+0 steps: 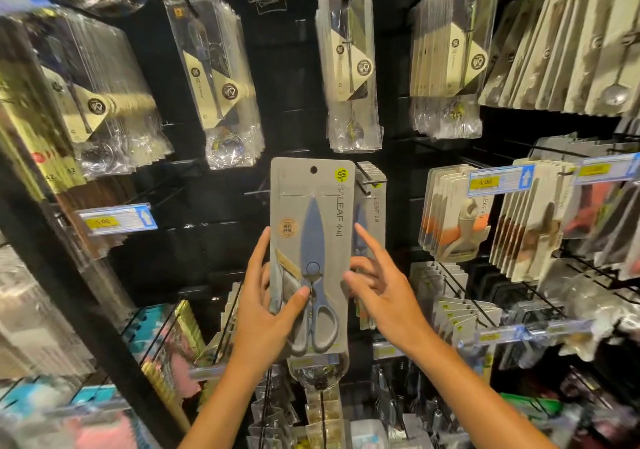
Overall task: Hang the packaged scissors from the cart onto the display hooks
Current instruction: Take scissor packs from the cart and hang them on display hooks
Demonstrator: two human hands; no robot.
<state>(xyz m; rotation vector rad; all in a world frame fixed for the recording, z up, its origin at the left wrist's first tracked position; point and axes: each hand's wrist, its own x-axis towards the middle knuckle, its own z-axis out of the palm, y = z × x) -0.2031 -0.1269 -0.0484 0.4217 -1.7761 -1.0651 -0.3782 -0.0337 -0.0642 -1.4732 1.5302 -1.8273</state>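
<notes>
On scissors pack (311, 240): "SALEAF"

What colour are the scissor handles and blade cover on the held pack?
Muted blue-grey blade cover and pivot, with lighter grey handle loops, on the grey-carded scissors pack; head view.

Bare black backboard (221, 240) left of the scissors pack (311, 240) leaves open passage — on the right, the loaded hook (365, 180) and hanging packs (372, 206) crowd close
</notes>
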